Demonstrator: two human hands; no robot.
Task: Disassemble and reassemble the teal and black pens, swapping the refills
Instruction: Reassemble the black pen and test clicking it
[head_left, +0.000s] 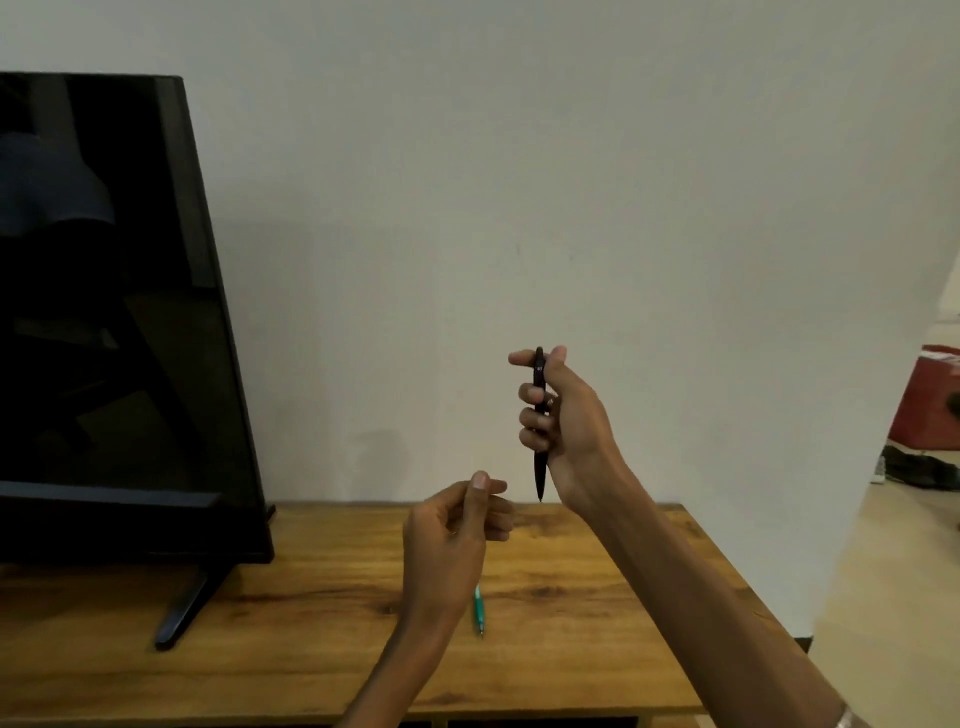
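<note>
My right hand (558, 415) is raised above the far edge of the table, fingers curled round the black pen (540, 423) and the thumb resting near its top end. The pen stands almost upright, its long axis vertical, with the writing tip pointing down toward the table and the clicker end up between thumb and forefinger. My left hand (457, 535) hovers lower and just to the left of the pen's tip, not touching it; its fingers are loosely curled with the thumb and fingertips drawn close, and I cannot tell whether they pinch some small part or hold nothing. I judge the pen to be light, stiff and smooth plastic, a little slippery, so it wants a firm hold round the middle of the barrel with one hand while the other takes the tapered tip section to twist it off; the spring and refill inside are likely small and easy to drop. The teal pen (477, 608) lies on the wooden table (597, 597), mostly hidden behind my left wrist, its long axis running roughly away from me and its tip pointing toward me. To the left, a dark monitor (114, 312) stands on the table on a black foot, well apart from both pens.
</note>
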